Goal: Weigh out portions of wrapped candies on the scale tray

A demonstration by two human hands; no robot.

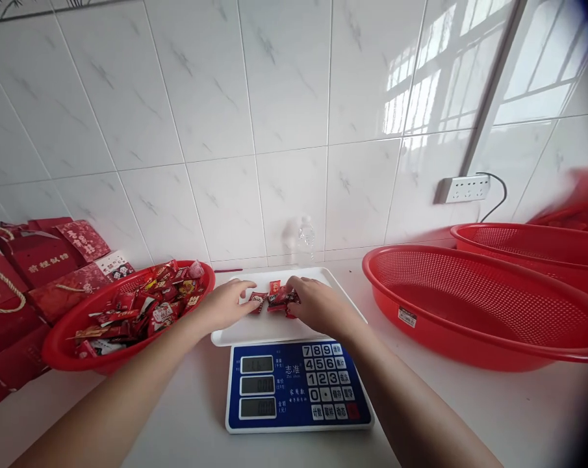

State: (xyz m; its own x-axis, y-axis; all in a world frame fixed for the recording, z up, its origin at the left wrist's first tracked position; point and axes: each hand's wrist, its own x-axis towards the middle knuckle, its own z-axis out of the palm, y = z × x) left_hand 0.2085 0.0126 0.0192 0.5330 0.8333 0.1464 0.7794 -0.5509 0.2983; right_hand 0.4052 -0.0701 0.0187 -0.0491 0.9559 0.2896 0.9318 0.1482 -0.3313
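Note:
A digital scale point(297, 385) with a blue keypad panel sits in front of me, carrying a white tray point(274, 328). On that tray lies a small heap of red wrapped candies point(275, 294). My left hand point(225, 303) rests on the tray with its fingertips on a red candy point(257, 301) at the heap's left edge. My right hand point(318, 305) lies on the right side of the heap, fingers curled over the candies there. A red basket point(69, 331) at the left holds many wrapped candies point(142, 305).
Red gift bags and boxes point(25, 273) stand at the far left against the tiled wall. A large red mesh basket point(473, 305) sits at the right, with another point(532, 247) behind it. A power strip point(463, 189) hangs on the wall. A clear bottle point(306, 237) stands behind the tray.

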